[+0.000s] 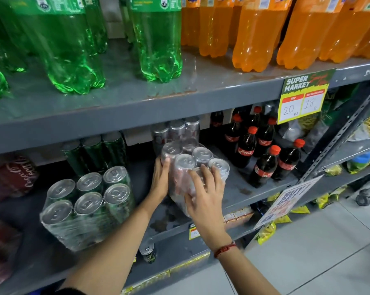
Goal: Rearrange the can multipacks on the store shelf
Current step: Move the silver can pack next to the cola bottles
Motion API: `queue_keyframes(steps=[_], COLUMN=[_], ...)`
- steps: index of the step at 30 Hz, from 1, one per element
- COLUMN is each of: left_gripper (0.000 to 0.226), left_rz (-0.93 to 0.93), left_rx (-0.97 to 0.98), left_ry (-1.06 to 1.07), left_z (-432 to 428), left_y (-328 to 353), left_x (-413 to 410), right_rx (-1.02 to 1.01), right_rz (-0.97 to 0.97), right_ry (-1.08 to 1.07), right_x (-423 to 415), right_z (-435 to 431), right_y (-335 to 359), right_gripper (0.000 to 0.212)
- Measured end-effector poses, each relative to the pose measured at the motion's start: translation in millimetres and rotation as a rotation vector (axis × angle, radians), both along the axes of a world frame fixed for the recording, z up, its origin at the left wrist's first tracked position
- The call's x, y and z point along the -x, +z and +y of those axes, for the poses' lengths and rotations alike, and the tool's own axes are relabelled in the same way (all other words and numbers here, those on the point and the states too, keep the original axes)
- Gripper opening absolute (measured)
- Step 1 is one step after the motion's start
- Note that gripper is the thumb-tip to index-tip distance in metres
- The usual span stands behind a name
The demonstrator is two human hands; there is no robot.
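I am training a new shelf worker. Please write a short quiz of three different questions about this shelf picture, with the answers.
1. True or false: both hands touch the silver can multipack.
2. Which bottles stand directly to the right of that pack? A) green bottles B) cola bottles C) orange bottles
3. How many can tops show on the green can multipack?

Key:
1. True: the left hand presses its left side, the right hand lies on its front.
2. B, the cola bottles.
3. Six.
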State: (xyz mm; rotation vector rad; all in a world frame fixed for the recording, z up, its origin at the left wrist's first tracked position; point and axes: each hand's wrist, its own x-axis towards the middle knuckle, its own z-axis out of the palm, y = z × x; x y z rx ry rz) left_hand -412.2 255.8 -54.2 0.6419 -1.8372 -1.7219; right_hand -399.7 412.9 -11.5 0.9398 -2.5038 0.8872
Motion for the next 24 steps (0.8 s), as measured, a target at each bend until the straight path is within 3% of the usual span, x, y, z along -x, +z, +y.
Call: queue_keyframes(steps=[2,7,9,11,13,18,21,24], left_gripper=[0.085,0.063,0.069,0.073,0.076,0.098,0.100,0.088], left_rz=[0.006,-0.028,-0.004,-0.054,-0.254,-0.698,-0.762,-0.676], left_rx=[-0.051,0.151,0.293,0.476,0.561,0.376,0.474,0.606], left_ry=[0.007,0.154,0.221,0.164,0.092,-0.065,-0.073,-0.158], left_z=[4,24,43,57,59,43,37,27], left_y=[0,24,41,56,69,86,80,74], left_x=[-8,-22,-29,-30,-21,12,22,28], right_rx=[-0.032,0.081,0.251,0.315,0.152,-0.177,-0.126,-0.011], right_rz=[0.028,0.060,-0.041,-0.265,-0.452,-0.636,-0.681,-0.661], right_ry=[0.022,-0.006,0.015,0.155,0.332,0.556,0.494,0.368], right_x=[-1,12,30,59,89,121,116,92], right_z=[2,15,24,35,44,40,41,45], right_y=[-4,3,16,28,37,39,33,34], right_gripper=[0.052,0.047,0.057,0.070,0.085,0.103,0.105,0.112])
